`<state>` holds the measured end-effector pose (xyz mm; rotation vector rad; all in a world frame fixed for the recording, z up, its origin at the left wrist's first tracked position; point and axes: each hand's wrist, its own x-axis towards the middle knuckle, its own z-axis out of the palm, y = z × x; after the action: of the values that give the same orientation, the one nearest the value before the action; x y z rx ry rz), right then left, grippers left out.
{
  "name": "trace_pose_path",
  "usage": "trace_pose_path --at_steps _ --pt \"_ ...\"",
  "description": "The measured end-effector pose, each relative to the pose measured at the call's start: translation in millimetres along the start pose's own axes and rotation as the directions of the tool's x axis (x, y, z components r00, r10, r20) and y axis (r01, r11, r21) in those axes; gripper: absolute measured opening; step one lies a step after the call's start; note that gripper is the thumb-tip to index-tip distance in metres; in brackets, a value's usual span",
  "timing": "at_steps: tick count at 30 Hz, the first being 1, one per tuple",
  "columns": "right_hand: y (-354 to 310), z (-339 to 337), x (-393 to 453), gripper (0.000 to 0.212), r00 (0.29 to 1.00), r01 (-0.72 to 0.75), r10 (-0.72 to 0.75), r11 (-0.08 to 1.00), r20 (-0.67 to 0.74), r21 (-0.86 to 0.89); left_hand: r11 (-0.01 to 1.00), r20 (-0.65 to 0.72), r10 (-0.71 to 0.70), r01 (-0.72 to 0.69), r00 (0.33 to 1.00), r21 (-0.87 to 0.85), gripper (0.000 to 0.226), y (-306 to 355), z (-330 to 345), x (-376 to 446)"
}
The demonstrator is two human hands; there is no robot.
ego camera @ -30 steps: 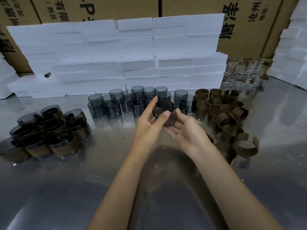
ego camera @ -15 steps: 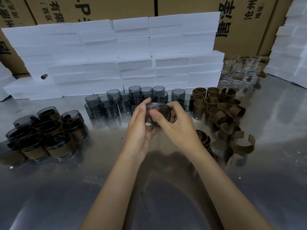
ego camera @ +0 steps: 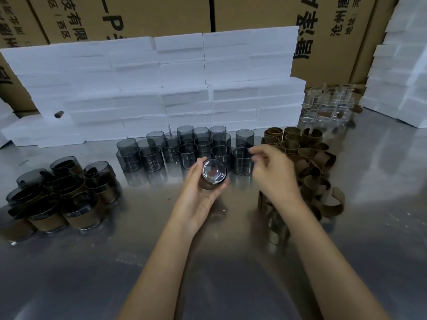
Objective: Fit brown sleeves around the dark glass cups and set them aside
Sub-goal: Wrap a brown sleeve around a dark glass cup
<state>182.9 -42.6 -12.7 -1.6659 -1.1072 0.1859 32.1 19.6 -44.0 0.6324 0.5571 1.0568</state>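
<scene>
Reaching in from the near edge, two bare forearms stretch over a shiny metal desk. The left hand lies palm up, its grip curled around a dark glass cup that is tilted so its round base faces the camera; a brown sleeve shows around the cup's lower side. The right hand hovers just right of that cup, apart from it, fingers loosely bent and holding nothing, though motion blur softens the fingertips.

Left of the hands, a cluster of sleeved cups stands set aside on the desk, some stacked on others. Right of the right hand sprawls a pile of brown sleeves, some curled into rings, some sprung open; a few lie under the right wrist. Just beyond the hands, bare dark glass cups stand upright in close rows.

Behind those, stacked white foam blocks form a wall, with more foam blocks at the far right. Clear glass cups sit between the two foam stacks. Cardboard cartons printed with black characters fill the background.
</scene>
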Motion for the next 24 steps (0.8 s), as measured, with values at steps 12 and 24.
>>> trace_pose_path --at_steps 12,24 --pt "43.0 -11.4 82.1 0.026 0.981 0.013 0.152 0.580 0.124 -0.814 0.993 0.035 -0.079 0.082 0.996 -0.089 0.042 2.4 -12.8 10.9" --pt "3.5 -29.0 49.7 0.015 0.960 0.229 -0.161 0.921 0.228 -0.316 0.994 0.068 -0.074 0.079 0.995 -0.072 0.027 3.7 -15.8 13.7"
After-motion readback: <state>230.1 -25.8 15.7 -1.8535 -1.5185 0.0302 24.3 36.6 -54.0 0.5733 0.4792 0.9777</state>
